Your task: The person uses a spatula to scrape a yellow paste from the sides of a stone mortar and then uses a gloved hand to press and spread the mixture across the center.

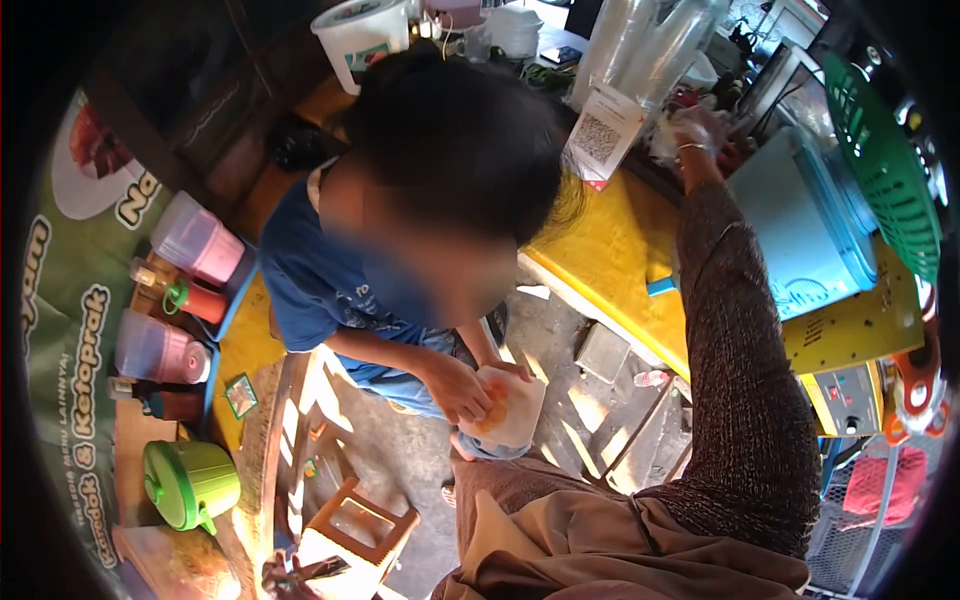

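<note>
My right hand (695, 130) is at the upper right, at the end of my long dark brown sleeve. Clear plastic covers or surrounds it, and its fingers cannot be made out. It is among plastic-wrapped items behind a white card with a QR code (598, 135). Next to my forearm stands a large light-blue container (800, 225). My left hand does not show. In front of me a person in a blue shirt (310, 265) holds a pale sheet with orange food (505, 405) in their hands.
Yellow counter (610, 270) runs across the middle. At left are a green lidded pot (190, 485), pink-filled containers (200, 240) and a banner (60, 400). A brown-topped stool (355, 530) stands low left. A green basket (880, 165) is at far right.
</note>
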A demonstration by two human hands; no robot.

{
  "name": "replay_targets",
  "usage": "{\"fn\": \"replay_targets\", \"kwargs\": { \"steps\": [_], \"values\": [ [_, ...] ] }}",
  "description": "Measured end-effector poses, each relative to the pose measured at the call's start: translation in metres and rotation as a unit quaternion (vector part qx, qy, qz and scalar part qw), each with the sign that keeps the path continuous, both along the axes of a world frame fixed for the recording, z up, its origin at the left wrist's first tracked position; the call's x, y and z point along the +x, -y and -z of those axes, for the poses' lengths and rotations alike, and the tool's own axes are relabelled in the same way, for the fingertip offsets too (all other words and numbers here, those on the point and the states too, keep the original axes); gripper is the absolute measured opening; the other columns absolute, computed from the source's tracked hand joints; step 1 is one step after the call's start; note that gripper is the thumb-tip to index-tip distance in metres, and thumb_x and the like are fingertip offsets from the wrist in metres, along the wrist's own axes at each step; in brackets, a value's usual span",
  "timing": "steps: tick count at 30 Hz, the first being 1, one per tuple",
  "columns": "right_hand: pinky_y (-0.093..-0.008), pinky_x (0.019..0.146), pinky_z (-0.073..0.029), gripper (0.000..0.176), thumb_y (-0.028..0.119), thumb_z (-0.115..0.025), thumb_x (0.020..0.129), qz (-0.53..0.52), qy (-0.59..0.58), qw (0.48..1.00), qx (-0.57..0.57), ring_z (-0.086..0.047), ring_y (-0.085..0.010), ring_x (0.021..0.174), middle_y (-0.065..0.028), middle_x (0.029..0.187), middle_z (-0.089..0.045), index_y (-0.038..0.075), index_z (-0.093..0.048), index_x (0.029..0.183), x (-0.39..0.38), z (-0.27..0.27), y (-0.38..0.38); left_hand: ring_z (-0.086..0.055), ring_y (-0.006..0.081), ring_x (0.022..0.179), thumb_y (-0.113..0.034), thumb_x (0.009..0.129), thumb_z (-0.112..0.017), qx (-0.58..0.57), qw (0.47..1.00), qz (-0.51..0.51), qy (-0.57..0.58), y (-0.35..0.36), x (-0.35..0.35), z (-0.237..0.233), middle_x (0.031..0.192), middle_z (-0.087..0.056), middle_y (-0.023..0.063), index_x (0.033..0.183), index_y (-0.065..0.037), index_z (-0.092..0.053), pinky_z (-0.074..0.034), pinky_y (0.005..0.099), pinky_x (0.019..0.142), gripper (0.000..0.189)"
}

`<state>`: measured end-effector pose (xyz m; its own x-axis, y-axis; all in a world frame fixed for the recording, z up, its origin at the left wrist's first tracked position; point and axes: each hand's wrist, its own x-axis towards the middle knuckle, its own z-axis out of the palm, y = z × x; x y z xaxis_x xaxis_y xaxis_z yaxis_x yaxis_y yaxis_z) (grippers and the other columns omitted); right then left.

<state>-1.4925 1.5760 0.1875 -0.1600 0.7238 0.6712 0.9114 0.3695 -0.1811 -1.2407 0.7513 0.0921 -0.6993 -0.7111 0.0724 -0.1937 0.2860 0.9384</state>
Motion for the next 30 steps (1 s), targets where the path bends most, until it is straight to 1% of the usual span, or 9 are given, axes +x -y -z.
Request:
{"fn": "replay_targets", "kwargs": {
  "steps": [2, 5, 16, 20, 21, 23, 25, 27, 30],
  "values": [
    [-0.0441, 0.085, -0.049, 0.048, 0.032, -0.061, 0.08, 0.055, -0.012, 0.998, 0.022, -0.058, -0.0317, 0.103, -0.0196, 0.111, -0.059, 0.007, -0.051, 0.12, -0.013, 0.017, -0.081, -0.051, 0.0191, 0.094, -0.023, 0.091, -0.049, -0.032, 0.999, -0.012, 0.027, -0.005, 0.0, 0.002, 0.096, -0.054, 0.0072, 0.1, -0.007, -0.058, -0.044, 0.0344, 0.074, 0.02],
    [-0.0442, 0.086, -0.048, 0.048, 0.032, -0.062, 0.081, 0.061, -0.002, 0.998, 0.005, -0.058, -0.032, 0.103, -0.0199, 0.111, -0.058, 0.006, -0.051, 0.12, 0.009, 0.014, -0.102, -0.051, 0.0193, 0.093, -0.023, 0.091, -0.049, -0.072, 0.996, -0.016, 0.051, -0.009, 0.0, 0.003, 0.095, -0.054, 0.0073, 0.098, -0.007, -0.058, -0.044, 0.0345, 0.074, 0.02],
    [-0.0446, 0.089, -0.046, 0.049, 0.032, -0.062, 0.082, 0.007, 0.024, 0.999, -0.036, -0.057, -0.0328, 0.105, -0.021, 0.113, -0.058, 0.004, -0.051, 0.121, 0.003, 0.015, -0.135, -0.052, 0.02, 0.089, -0.022, 0.09, -0.05, -0.147, 0.984, -0.053, 0.084, -0.015, 0.032, -0.021, 0.09, -0.054, 0.0078, 0.094, -0.006, -0.059, -0.043, 0.0351, 0.072, 0.019],
    [-0.0448, 0.09, -0.046, 0.05, 0.032, -0.062, 0.082, -0.062, 0.006, 0.998, -0.007, -0.057, -0.0331, 0.106, -0.0213, 0.113, -0.057, 0.004, -0.05, 0.121, 0.011, 0.025, -0.123, -0.052, 0.0202, 0.087, -0.022, 0.09, -0.05, -0.167, 0.979, -0.074, 0.091, -0.02, 0.058, -0.032, 0.088, -0.054, 0.0079, 0.093, -0.006, -0.059, -0.043, 0.0353, 0.071, 0.019],
    [-0.0448, 0.09, -0.045, 0.05, 0.032, -0.062, 0.082, -0.099, -0.014, 0.995, 0.016, -0.056, -0.0331, 0.106, -0.0214, 0.113, -0.057, 0.004, -0.05, 0.121, 0.015, 0.029, -0.112, -0.052, 0.0203, 0.087, -0.022, 0.09, -0.05, -0.17, 0.978, -0.082, 0.093, -0.022, 0.065, -0.034, 0.087, -0.054, 0.008, 0.092, -0.006, -0.059, -0.043, 0.0353, 0.071, 0.019],
    [-0.0449, 0.09, -0.045, 0.05, 0.032, -0.062, 0.082, -0.214, -0.068, 0.973, 0.052, -0.056, -0.0333, 0.106, -0.0216, 0.114, -0.057, 0.003, -0.05, 0.121, 0.026, 0.042, -0.071, -0.052, 0.0204, 0.086, -0.022, 0.09, -0.05, -0.18, 0.974, -0.095, 0.097, -0.027, 0.081, -0.036, 0.087, -0.054, 0.0081, 0.091, -0.005, -0.059, -0.042, 0.0354, 0.071, 0.019],
    [-0.045, 0.091, -0.045, 0.05, 0.031, -0.062, 0.082, -0.349, -0.119, 0.928, 0.043, -0.056, -0.0334, 0.107, -0.0218, 0.114, -0.057, 0.003, -0.05, 0.122, 0.045, 0.062, -0.001, -0.052, 0.0205, 0.085, -0.022, 0.09, -0.05, -0.187, 0.972, -0.101, 0.102, -0.031, 0.089, -0.034, 0.086, -0.054, 0.0081, 0.091, -0.005, -0.059, -0.042, 0.0355, 0.07, 0.019],
    [-0.045, 0.091, -0.045, 0.05, 0.031, -0.062, 0.083, -0.472, -0.137, 0.87, -0.029, -0.056, -0.0336, 0.107, -0.022, 0.114, -0.057, 0.003, -0.05, 0.122, 0.073, 0.094, 0.077, -0.052, 0.0207, 0.084, -0.022, 0.09, -0.05, -0.198, 0.968, -0.105, 0.111, -0.028, 0.099, -0.041, 0.085, -0.054, 0.0082, 0.09, -0.005, -0.059, -0.042, 0.0356, 0.07, 0.019],
    [-0.0452, 0.092, -0.044, 0.05, 0.031, -0.062, 0.083, -0.602, -0.099, 0.77, -0.187, -0.056, -0.0338, 0.108, -0.0223, 0.115, -0.057, 0.002, -0.05, 0.122, 0.126, 0.157, 0.193, -0.052, 0.0208, 0.083, -0.022, 0.089, -0.051, -0.218, 0.963, -0.101, 0.12, -0.022, 0.116, -0.045, 0.083, -0.054, 0.0084, 0.089, -0.005, -0.059, -0.042, 0.0358, 0.07, 0.019]
  ]
}}
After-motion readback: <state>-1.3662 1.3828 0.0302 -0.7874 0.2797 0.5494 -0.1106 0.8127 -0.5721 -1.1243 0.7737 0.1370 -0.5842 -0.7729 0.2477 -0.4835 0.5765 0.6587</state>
